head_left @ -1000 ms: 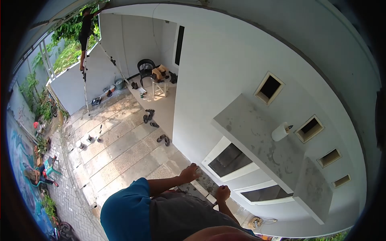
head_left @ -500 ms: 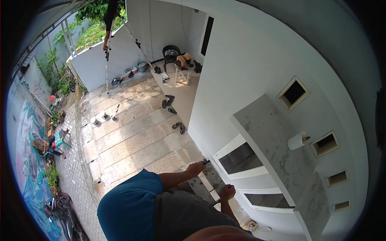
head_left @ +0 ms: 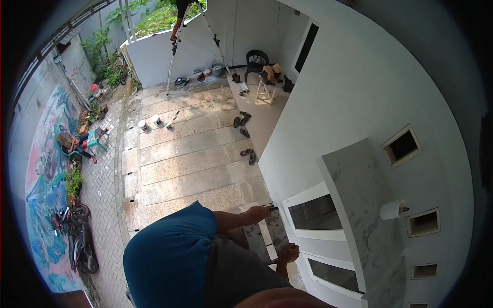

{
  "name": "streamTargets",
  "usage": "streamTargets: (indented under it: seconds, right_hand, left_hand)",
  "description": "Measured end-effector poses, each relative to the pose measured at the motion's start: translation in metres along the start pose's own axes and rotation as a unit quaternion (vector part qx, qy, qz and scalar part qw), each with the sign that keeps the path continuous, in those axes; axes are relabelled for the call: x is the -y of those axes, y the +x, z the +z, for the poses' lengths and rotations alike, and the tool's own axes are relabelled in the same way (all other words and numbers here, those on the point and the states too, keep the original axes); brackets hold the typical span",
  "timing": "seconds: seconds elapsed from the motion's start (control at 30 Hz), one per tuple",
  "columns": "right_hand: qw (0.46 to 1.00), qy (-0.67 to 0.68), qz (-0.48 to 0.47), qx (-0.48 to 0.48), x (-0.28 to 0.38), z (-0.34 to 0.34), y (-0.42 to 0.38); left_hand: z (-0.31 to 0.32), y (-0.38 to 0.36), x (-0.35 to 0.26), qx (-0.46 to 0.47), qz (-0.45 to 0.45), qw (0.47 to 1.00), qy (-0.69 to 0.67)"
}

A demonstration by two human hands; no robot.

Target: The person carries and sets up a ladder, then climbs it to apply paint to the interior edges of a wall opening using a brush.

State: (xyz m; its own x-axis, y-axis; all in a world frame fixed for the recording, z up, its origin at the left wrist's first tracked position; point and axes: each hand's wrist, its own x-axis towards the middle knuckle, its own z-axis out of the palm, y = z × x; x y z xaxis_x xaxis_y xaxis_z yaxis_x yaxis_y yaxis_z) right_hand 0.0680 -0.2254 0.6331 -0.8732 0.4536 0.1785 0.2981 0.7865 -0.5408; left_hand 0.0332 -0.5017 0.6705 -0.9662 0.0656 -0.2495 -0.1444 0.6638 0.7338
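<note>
My left hand (head_left: 256, 214), at the end of the arm in the blue sleeve, is closed around a small dark object (head_left: 272, 209), too small to name. It is near the white-framed window (head_left: 315, 213) in the wall. Lower down, my right hand (head_left: 289, 253) is curled into a fist beside a second window (head_left: 334, 272); whatever it may hold is hidden. Above the windows juts a grey concrete ledge (head_left: 354, 200) with dark stains. A white container (head_left: 391, 210), a dark-tipped thing sticking out of it, stands on the ledge.
Far below lies a paved yard (head_left: 185, 159) with paint cans (head_left: 143, 124) and sandals (head_left: 248, 154). Someone's legs (head_left: 179, 23) show on a tall ladder (head_left: 172, 66). Another person (head_left: 74, 143) sits by a painted wall; a motorcycle (head_left: 82, 236) is parked nearby. Square vents (head_left: 401, 147) open in the white wall.
My view has turned, so the yard and wall sit further right. My left hand still grips the dark object, and my right hand remains closed.
</note>
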Motion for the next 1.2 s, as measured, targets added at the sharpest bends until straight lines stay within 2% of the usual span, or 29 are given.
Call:
streamTargets:
  seconds: [0.1, 0.33, 0.4, 0.5, 0.73, 0.8, 0.93, 1.0, 1.07, 1.13, 1.2]
  right_hand:
    - [1.000, 0.004, 0.008, 0.019, -0.001, -0.001, 0.001]
    - [1.000, -0.013, 0.013, 0.012, -0.011, 0.010, 0.002]
    - [1.000, -0.020, -0.002, 0.004, -0.014, 0.012, -0.001]
    - [0.999, -0.032, 0.003, 0.013, -0.005, 0.004, 0.000]
    - [1.000, -0.023, 0.005, -0.010, -0.002, 0.002, -0.004]
    - [1.000, -0.001, -0.004, -0.010, -0.002, 0.001, -0.003]
    - [0.999, -0.015, 0.006, -0.034, 0.003, -0.002, -0.003]
    - [0.999, -0.002, 0.003, -0.038, 0.003, 0.000, -0.003]
    - [0.999, -0.010, -0.009, -0.037, 0.005, -0.005, -0.004]
    - [1.000, -0.007, 0.015, -0.025, 0.009, -0.008, -0.004]
    - [0.999, -0.009, 0.032, -0.028, 0.010, -0.009, -0.004]
  left_hand:
    - [0.000, 0.002, 0.000, 0.015, -0.021, 1.000, 0.005]
    - [-0.003, 0.001, -0.004, -0.005, 0.016, 0.999, 0.042]
    - [-0.015, -0.007, -0.017, 0.022, -0.036, 0.999, -0.024]
    - [-0.006, -0.003, -0.009, 0.023, -0.037, 0.998, -0.034]
    - [0.007, 0.000, 0.004, -0.024, 0.034, 0.999, 0.015]
    - [0.004, 0.001, 0.002, -0.008, -0.020, 1.000, -0.020]
    - [0.002, 0.002, 0.002, -0.004, 0.001, 1.000, 0.000]
    - [0.005, 0.005, 0.009, 0.031, 0.004, 0.999, 0.009]
    - [0.001, 0.003, 0.006, -0.018, 0.025, 0.999, -0.027]
    - [-0.007, 0.002, -0.005, 0.013, 0.020, 0.999, -0.022]
    - [-0.010, 0.000, -0.006, -0.004, 0.008, 0.999, -0.033]
